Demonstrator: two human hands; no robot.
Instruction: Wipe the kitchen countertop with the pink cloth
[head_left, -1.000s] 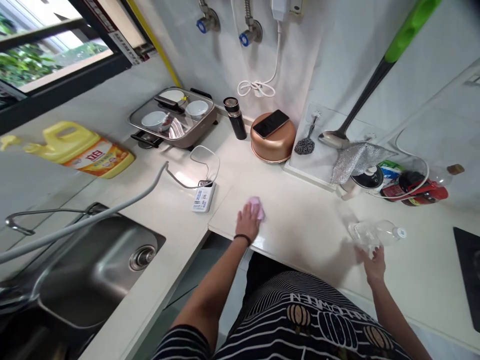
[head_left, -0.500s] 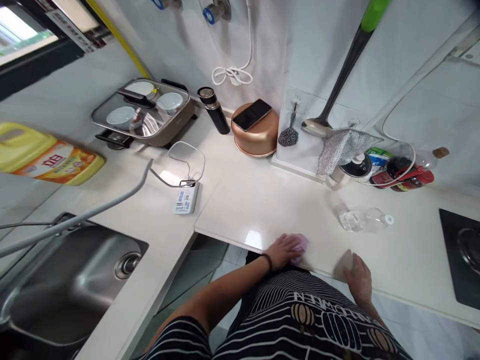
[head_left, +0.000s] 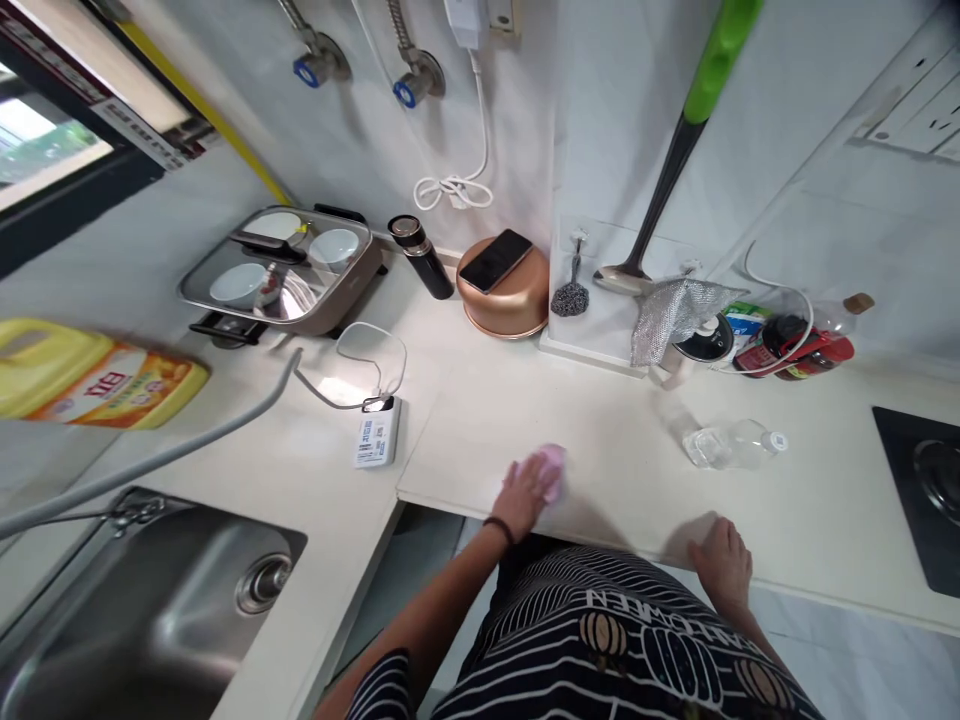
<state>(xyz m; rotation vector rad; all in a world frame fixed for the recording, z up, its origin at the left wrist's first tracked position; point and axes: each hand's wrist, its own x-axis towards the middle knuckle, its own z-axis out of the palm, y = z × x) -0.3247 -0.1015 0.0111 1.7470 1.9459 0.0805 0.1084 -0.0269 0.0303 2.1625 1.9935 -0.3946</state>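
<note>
My left hand (head_left: 523,494) presses a pink cloth (head_left: 553,472) onto the white countertop (head_left: 495,420), close to its front edge. The fingers lie over the cloth and partly cover it; a dark band circles that wrist. Farther right, my right hand (head_left: 724,562) rests on the counter's front edge with the thumb apart from the fingers and nothing held. Beyond it a clear plastic bottle (head_left: 739,445) with a white cap lies on its side.
A copper-coloured pot (head_left: 510,300) carrying a phone (head_left: 496,261) stands against the wall, beside a black flask (head_left: 424,262). On the left are an electric pan (head_left: 330,300), a white box (head_left: 377,440) with a cable, and a sink (head_left: 172,600). A black hob (head_left: 919,500) lies right.
My left hand has slid the pink cloth leftward and away from me along the counter. My right hand stays at the edge. The camera view has tilted slightly upward.
</note>
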